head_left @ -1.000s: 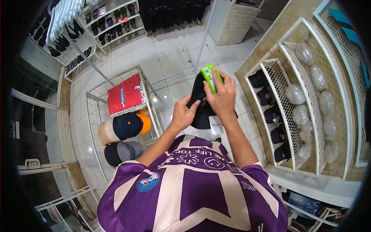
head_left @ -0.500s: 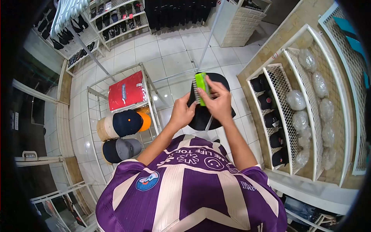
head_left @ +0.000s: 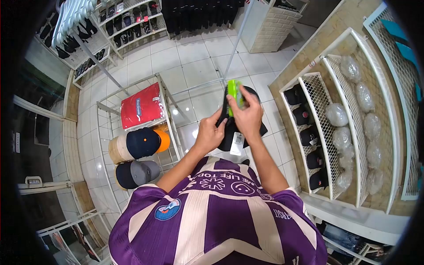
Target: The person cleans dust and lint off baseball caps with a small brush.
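My left hand (head_left: 209, 134) grips a black cap (head_left: 230, 132) from its left side, holding it up in front of my chest. A white price tag (head_left: 237, 143) hangs from the cap. My right hand (head_left: 247, 115) holds a bright green brush (head_left: 233, 93) against the top of the cap. Both hands are close together above the white tiled floor.
A wire rack (head_left: 168, 115) at the left carries a red folded item (head_left: 142, 106) and stacked caps (head_left: 140, 143). At the right, a white mesh wall shelf (head_left: 329, 119) holds black caps (head_left: 304, 115) and plastic-wrapped caps (head_left: 338, 115). Shoe shelves (head_left: 123, 22) stand at the far end.
The green brush has swept over the cap, from its top edge to its left side and back up. The cap has turned edge-on, with its tag showing again.
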`<action>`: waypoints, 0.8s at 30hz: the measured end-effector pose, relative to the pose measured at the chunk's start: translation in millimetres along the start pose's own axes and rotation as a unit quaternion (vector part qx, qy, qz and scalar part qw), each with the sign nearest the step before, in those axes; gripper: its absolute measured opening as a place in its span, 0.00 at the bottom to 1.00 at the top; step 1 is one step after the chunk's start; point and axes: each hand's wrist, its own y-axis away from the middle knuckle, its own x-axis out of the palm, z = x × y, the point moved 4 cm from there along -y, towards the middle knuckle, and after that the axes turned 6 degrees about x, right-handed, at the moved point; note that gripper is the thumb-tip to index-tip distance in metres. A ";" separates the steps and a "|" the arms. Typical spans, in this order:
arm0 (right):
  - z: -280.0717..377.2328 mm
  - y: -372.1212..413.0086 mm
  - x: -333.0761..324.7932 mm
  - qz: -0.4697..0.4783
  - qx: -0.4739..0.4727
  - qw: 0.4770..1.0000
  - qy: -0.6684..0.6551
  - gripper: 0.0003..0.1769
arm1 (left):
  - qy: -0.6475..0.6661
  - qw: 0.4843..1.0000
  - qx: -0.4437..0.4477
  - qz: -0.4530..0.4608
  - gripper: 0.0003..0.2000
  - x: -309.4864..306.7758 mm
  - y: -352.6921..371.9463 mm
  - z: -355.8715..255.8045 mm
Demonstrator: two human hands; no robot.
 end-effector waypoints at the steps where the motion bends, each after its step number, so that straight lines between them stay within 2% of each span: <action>1: -11.5 8.0 14.0 0.062 0.127 0.962 -0.232 0.33 | -0.032 0.999 -0.021 0.007 0.23 -5.3 -3.7 -5.4; 2: -16.4 6.2 14.4 0.085 0.120 0.961 -0.235 0.32 | -0.079 0.994 -0.047 0.060 0.19 -12.3 -6.2 -11.1; 3: -18.6 6.8 9.4 0.109 0.118 0.958 -0.237 0.32 | -0.077 0.994 -0.052 0.060 0.19 -11.1 -5.9 -3.0; 4: -16.1 -2.9 -4.3 0.080 0.035 0.991 -0.105 0.31 | -0.037 0.998 -0.020 0.046 0.19 -9.1 -6.6 5.3; 5: -12.9 -16.6 -13.9 0.048 -0.052 0.997 0.030 0.31 | 0.003 0.999 0.015 0.031 0.19 -8.1 -6.1 10.4; 6: -14.8 -24.2 -16.1 0.007 -0.062 0.994 0.086 0.31 | -0.001 0.999 -0.026 0.040 0.20 -6.6 -4.0 1.4; 7: -14.2 -20.5 -10.5 0.007 -0.063 0.994 0.086 0.31 | 0.000 0.999 0.041 -0.002 0.23 -1.3 -3.4 -5.7; 9: -15.7 -6.3 6.0 -0.006 0.013 1.000 -0.025 0.31 | -0.042 0.999 -0.025 0.010 0.23 2.6 -3.0 11.5; 10: -27.4 3.4 21.6 0.104 0.184 0.955 -0.207 0.31 | -0.008 1.000 -0.022 -0.006 0.22 -1.1 -7.0 18.4; 11: -26.0 11.7 23.9 0.147 0.172 0.925 -0.305 0.32 | 0.026 0.999 -0.022 -0.022 0.21 -5.1 -11.2 24.8; 13: 3.3 13.8 -7.9 0.083 -0.023 0.989 -0.123 0.32 | 0.031 0.999 -0.009 -0.037 0.18 -12.4 -16.8 15.1; 14: 12.5 9.2 -23.4 0.001 -0.086 0.996 -0.021 0.31 | 0.028 0.998 -0.008 -0.053 0.17 -14.1 -18.8 9.2; 15: 18.2 3.1 -34.9 -0.081 -0.151 0.982 0.081 0.30 | 0.025 0.997 -0.005 -0.072 0.16 -14.3 -20.7 6.4; 17: -3.5 -11.0 -37.0 -0.091 -0.062 0.994 0.010 0.28 | 0.074 0.993 -0.041 -0.081 0.16 -9.0 -17.8 9.0; 19: -5.5 -10.1 -29.5 -0.016 -0.036 0.999 -0.034 0.28 | 0.104 0.990 -0.033 -0.089 0.17 -2.5 -15.6 5.8; 21: -7.8 -2.2 -19.2 0.006 -0.085 0.996 -0.023 0.28 | 0.124 0.989 -0.022 -0.084 0.16 -1.2 -16.4 4.2; 23: -7.1 3.3 -18.0 0.037 -0.070 0.995 -0.055 0.28 | 0.189 0.973 -0.124 -0.049 0.15 -0.3 -16.7 22.3; 24: -1.4 5.7 -17.9 0.034 -0.130 0.991 -0.011 0.28 | 0.169 0.974 -0.150 -0.030 0.12 -1.6 -19.4 30.1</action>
